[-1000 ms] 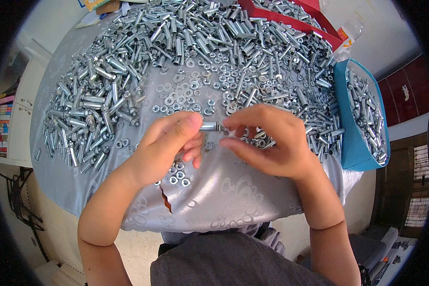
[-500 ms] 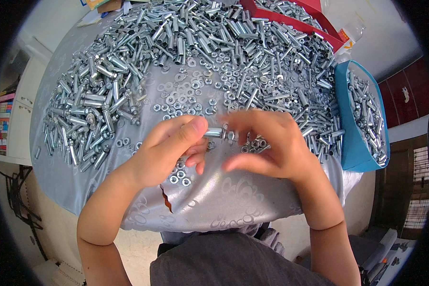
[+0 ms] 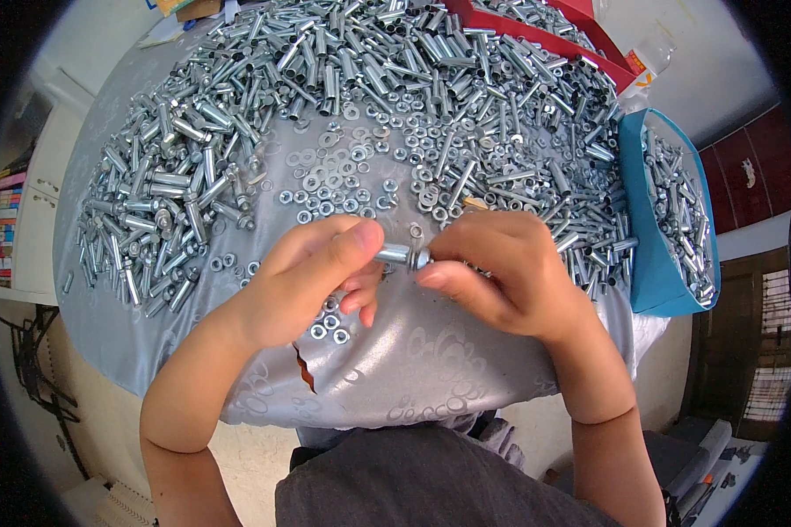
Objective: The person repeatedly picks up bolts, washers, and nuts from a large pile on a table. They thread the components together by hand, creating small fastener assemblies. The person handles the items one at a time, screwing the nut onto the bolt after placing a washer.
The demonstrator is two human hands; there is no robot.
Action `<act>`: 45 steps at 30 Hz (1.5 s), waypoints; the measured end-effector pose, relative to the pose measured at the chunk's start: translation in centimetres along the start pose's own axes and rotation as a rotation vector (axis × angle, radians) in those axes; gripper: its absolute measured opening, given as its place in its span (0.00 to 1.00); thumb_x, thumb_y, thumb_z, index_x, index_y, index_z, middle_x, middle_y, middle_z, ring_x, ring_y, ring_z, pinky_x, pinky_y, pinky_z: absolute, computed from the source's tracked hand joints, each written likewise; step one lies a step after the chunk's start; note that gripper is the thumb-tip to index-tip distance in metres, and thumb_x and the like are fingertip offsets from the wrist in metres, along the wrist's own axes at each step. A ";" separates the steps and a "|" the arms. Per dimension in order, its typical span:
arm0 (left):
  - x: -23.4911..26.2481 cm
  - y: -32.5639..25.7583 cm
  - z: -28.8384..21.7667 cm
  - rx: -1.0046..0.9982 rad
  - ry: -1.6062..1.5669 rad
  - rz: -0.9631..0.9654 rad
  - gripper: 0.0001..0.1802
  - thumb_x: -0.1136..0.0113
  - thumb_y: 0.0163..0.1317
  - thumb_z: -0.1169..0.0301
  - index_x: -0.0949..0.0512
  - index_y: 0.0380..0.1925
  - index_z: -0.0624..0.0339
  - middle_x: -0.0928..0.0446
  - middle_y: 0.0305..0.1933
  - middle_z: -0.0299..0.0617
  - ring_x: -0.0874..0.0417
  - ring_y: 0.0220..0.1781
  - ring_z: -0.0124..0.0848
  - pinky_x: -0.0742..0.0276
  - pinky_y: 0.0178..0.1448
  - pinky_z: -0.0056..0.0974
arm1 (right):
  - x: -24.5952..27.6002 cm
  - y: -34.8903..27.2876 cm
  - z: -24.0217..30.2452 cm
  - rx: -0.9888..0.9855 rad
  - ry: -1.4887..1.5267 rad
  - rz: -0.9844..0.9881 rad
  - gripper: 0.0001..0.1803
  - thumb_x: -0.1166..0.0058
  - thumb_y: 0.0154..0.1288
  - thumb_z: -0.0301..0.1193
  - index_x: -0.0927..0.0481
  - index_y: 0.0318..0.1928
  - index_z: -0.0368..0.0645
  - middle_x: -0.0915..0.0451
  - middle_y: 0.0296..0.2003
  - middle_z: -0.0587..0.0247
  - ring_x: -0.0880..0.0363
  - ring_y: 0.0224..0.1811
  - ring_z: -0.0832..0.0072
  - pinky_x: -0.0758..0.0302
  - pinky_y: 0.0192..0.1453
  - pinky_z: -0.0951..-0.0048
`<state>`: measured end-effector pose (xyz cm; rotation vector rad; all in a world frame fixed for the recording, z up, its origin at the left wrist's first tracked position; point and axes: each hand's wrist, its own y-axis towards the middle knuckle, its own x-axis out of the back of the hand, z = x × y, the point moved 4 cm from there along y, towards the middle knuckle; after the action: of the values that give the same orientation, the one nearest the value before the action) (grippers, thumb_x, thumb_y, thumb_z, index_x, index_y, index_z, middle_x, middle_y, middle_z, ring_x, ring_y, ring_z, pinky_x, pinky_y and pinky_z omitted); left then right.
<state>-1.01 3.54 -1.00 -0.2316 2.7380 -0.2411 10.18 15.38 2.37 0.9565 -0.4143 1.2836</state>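
My left hand (image 3: 303, 272) is closed around a shiny metal sleeve anchor bolt (image 3: 392, 253), which points out to the right from between thumb and fingers. A washer and a hex nut (image 3: 423, 258) sit at its right end. The thumb and curled fingers of my right hand (image 3: 505, 272) are closed at that nut. My right fingertips are partly hidden behind the hand. Loose nuts (image 3: 330, 327) lie on the cloth beneath my left hand, and flat washers (image 3: 325, 162) are scattered with more nuts beyond both hands.
A large heap of metal sleeves and bolts (image 3: 343, 66) covers the far table. Bolts with sleeves (image 3: 163, 189) are piled at left. A blue box (image 3: 668, 294) and a red box (image 3: 536, 35) hold more hardware. The grey tablecloth (image 3: 439, 378) has a tear near the front.
My right hand has closed from an open, blurred pose onto the nut end of the bolt. The left hand keeps its grip, and the bolt now tilts slightly down to the right.
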 end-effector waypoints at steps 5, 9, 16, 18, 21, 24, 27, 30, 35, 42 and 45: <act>0.2 0.1 0.3 -0.007 -0.039 0.004 0.20 0.58 0.65 0.56 0.32 0.30 0.64 0.39 0.21 0.33 0.37 0.22 0.22 0.30 0.31 0.31 | 0.1 0.8 0.6 0.015 0.100 -0.176 0.16 0.35 0.43 0.28 0.22 0.34 0.37 0.21 0.28 0.59 0.22 0.26 0.71 0.26 0.29 0.75; -0.2 0.1 0.5 -0.009 0.076 0.052 0.19 0.58 0.65 0.57 0.32 0.29 0.64 0.38 0.21 0.33 0.37 0.23 0.21 0.30 0.31 0.31 | 0.6 0.4 0.7 0.035 0.090 -0.160 0.17 0.38 0.47 0.32 0.24 0.38 0.42 0.24 0.24 0.64 0.24 0.24 0.69 0.28 0.27 0.73; -0.1 0.1 0.4 -0.008 0.021 0.024 0.19 0.59 0.65 0.56 0.33 0.26 0.62 0.38 0.20 0.33 0.37 0.22 0.21 0.29 0.31 0.31 | 0.0 0.2 0.6 -0.068 -0.042 -0.019 0.17 0.39 0.48 0.33 0.26 0.39 0.42 0.24 0.28 0.61 0.23 0.26 0.66 0.28 0.27 0.71; -0.1 0.0 0.3 -0.005 0.039 0.030 0.20 0.59 0.65 0.56 0.33 0.25 0.62 0.39 0.19 0.32 0.37 0.22 0.21 0.29 0.31 0.31 | 0.1 0.4 0.7 -0.107 0.115 -0.127 0.18 0.36 0.44 0.29 0.24 0.38 0.39 0.23 0.29 0.60 0.24 0.25 0.70 0.29 0.26 0.75; 0.0 0.0 0.5 -0.029 0.030 0.050 0.20 0.59 0.66 0.56 0.33 0.26 0.62 0.40 0.19 0.32 0.37 0.21 0.21 0.29 0.31 0.31 | 0.0 0.6 0.3 0.020 0.075 -0.152 0.20 0.34 0.41 0.29 0.24 0.37 0.38 0.23 0.28 0.58 0.24 0.25 0.73 0.29 0.25 0.77; -0.1 0.1 0.3 -0.028 0.039 0.045 0.21 0.59 0.65 0.55 0.32 0.27 0.63 0.40 0.18 0.32 0.37 0.21 0.20 0.29 0.31 0.31 | 0.1 0.2 0.2 0.089 -0.046 -0.053 0.16 0.38 0.47 0.33 0.25 0.36 0.39 0.24 0.26 0.60 0.24 0.24 0.66 0.29 0.25 0.73; -0.2 0.0 0.1 -0.008 0.038 0.029 0.21 0.59 0.65 0.55 0.32 0.27 0.63 0.40 0.19 0.32 0.37 0.21 0.20 0.30 0.31 0.31 | -0.2 0.6 0.4 0.062 0.000 -0.121 0.16 0.41 0.50 0.37 0.26 0.35 0.40 0.24 0.24 0.61 0.25 0.22 0.63 0.28 0.24 0.70; -0.1 0.1 0.3 -0.020 0.028 0.036 0.21 0.59 0.65 0.55 0.32 0.27 0.64 0.40 0.19 0.32 0.37 0.22 0.21 0.30 0.31 0.31 | -0.6 0.3 0.0 0.014 -0.011 -0.083 0.19 0.40 0.49 0.40 0.26 0.36 0.40 0.25 0.22 0.62 0.25 0.21 0.64 0.29 0.24 0.70; 0.1 -0.1 0.0 0.002 0.081 0.025 0.21 0.59 0.65 0.55 0.32 0.27 0.64 0.40 0.19 0.31 0.37 0.22 0.21 0.30 0.32 0.31 | -0.5 0.6 0.2 -0.173 0.177 -0.102 0.18 0.39 0.49 0.38 0.26 0.36 0.39 0.25 0.23 0.61 0.25 0.24 0.66 0.30 0.25 0.72; -0.1 0.0 0.0 -0.037 0.048 0.023 0.21 0.59 0.65 0.55 0.32 0.27 0.63 0.40 0.20 0.31 0.37 0.22 0.21 0.30 0.32 0.31 | -0.2 0.7 0.3 -0.022 0.095 -0.134 0.12 0.42 0.52 0.34 0.26 0.34 0.41 0.27 0.24 0.60 0.25 0.25 0.64 0.29 0.28 0.68; 0.1 0.1 0.1 -0.034 0.033 0.014 0.21 0.59 0.65 0.55 0.32 0.27 0.63 0.39 0.21 0.32 0.37 0.22 0.21 0.30 0.32 0.31 | -0.3 0.9 0.3 0.011 0.053 -0.198 0.12 0.43 0.52 0.34 0.27 0.34 0.40 0.28 0.23 0.60 0.26 0.25 0.63 0.30 0.28 0.67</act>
<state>-1.04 3.60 -1.16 -0.2199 2.7775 -0.1970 9.37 14.92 2.67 0.9458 -0.2644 1.1294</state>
